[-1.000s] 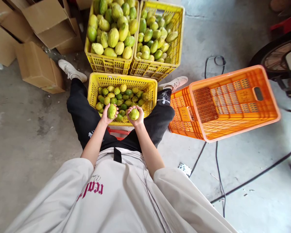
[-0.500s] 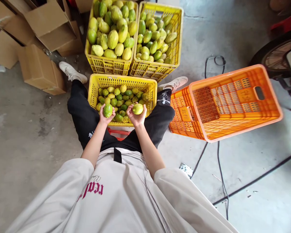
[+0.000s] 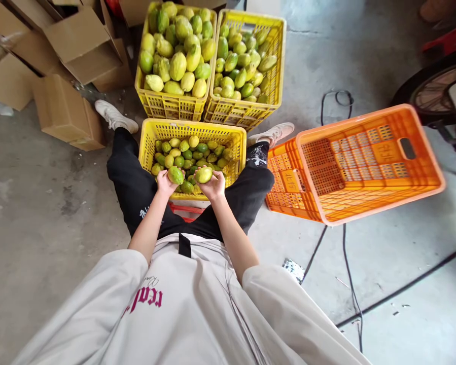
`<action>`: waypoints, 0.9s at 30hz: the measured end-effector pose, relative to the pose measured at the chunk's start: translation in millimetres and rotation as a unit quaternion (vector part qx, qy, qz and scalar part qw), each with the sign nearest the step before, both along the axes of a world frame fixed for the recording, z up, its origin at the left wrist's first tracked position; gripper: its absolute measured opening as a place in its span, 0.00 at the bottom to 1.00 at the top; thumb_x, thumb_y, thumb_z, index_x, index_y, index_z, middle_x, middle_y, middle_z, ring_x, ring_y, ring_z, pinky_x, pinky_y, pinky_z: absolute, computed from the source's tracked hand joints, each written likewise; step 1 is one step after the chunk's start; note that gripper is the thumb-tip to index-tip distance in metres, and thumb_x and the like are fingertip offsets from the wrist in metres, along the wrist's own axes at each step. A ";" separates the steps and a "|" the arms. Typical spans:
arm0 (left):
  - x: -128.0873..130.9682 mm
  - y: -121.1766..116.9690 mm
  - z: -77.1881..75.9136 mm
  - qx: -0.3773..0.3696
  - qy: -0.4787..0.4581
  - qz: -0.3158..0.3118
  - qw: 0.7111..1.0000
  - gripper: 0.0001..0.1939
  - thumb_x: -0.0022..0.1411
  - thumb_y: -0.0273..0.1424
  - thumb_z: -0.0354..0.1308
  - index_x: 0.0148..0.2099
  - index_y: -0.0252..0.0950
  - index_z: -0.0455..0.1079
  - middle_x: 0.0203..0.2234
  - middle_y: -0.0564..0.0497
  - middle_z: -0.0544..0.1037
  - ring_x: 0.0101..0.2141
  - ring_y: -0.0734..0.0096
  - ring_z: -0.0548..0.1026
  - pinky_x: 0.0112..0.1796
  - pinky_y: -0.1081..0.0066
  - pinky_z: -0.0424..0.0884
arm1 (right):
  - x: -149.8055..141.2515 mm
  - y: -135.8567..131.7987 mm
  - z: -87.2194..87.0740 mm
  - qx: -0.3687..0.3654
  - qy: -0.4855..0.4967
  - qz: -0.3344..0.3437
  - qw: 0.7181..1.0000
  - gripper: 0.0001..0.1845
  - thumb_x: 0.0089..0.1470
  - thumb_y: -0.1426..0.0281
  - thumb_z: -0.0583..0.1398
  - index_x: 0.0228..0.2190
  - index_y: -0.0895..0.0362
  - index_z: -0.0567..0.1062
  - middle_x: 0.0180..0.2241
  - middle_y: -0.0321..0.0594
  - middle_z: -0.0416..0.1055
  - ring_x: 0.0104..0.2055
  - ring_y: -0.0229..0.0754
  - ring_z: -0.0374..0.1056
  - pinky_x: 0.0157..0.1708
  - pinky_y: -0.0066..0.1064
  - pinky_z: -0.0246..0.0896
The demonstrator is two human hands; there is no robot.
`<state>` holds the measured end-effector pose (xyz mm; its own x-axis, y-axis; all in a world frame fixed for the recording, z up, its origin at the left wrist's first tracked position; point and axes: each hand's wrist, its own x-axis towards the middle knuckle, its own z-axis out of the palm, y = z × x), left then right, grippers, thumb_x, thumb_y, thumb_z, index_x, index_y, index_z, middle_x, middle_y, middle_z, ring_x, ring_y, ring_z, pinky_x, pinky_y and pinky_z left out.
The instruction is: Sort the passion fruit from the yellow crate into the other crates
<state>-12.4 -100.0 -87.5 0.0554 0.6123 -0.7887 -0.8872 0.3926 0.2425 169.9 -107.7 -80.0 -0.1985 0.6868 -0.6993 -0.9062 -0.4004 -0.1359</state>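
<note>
My left hand (image 3: 165, 184) is closed around a green lemon (image 3: 175, 176). Facing it, my right hand (image 3: 215, 187) grips a yellower lemon (image 3: 204, 175). Both fruits are held a short way apart over the near side of a yellow crate (image 3: 237, 133), which stands between my legs. Inside that crate lie several smaller green and yellow lemons (image 3: 187, 154), some hidden behind my hands.
Beyond it, two yellow crates stand side by side, one heaped with large lemons (image 3: 178, 66), the other with greener ones (image 3: 244, 60). An orange crate (image 3: 372, 147) lies to my right near a wheel (image 3: 436, 81) and black cables (image 3: 402, 281). Cardboard boxes (image 3: 66, 109) crowd the left.
The two lemons have come closer together, the left one moving right and the right one moving left. Each has turned slightly in my fingers. The view has shifted a little.
</note>
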 end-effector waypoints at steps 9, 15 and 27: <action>0.9 0.2 -3.2 0.006 0.003 -0.086 0.996 0.12 0.74 0.35 0.55 0.51 0.34 0.76 0.30 0.47 0.82 0.31 0.66 0.83 0.39 0.69 0.82 | 0.2 0.1 -0.9 0.060 -0.008 0.027 0.998 0.12 0.63 0.60 0.63 0.45 0.52 0.76 0.34 0.37 0.80 0.39 0.43 0.78 0.45 0.39 0.82; -1.5 0.6 3.1 -0.016 -0.002 -0.105 0.994 0.08 0.73 0.35 0.57 0.48 0.36 0.73 0.29 0.50 0.81 0.25 0.71 0.81 0.26 0.77 0.76 | 0.7 0.5 -1.1 -0.012 0.005 0.056 0.998 0.06 0.65 0.66 0.59 0.41 0.54 0.75 0.35 0.41 0.81 0.35 0.40 0.78 0.30 0.26 0.79; -1.0 -2.6 6.9 0.043 -0.027 -0.050 0.997 0.24 0.73 0.31 0.44 0.63 0.34 0.74 0.45 0.38 0.85 0.52 0.51 0.83 0.46 0.58 0.82 | -1.3 2.6 -7.1 0.026 0.019 0.030 0.999 0.12 0.66 0.62 0.56 0.46 0.54 0.75 0.37 0.43 0.81 0.48 0.50 0.80 0.48 0.52 0.82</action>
<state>-13.5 -102.6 -80.7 0.1611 0.6670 -0.7274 -0.8572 0.4599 0.2318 168.6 -105.1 -87.1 -0.2659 0.7073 -0.6550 -0.8855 -0.4477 -0.1240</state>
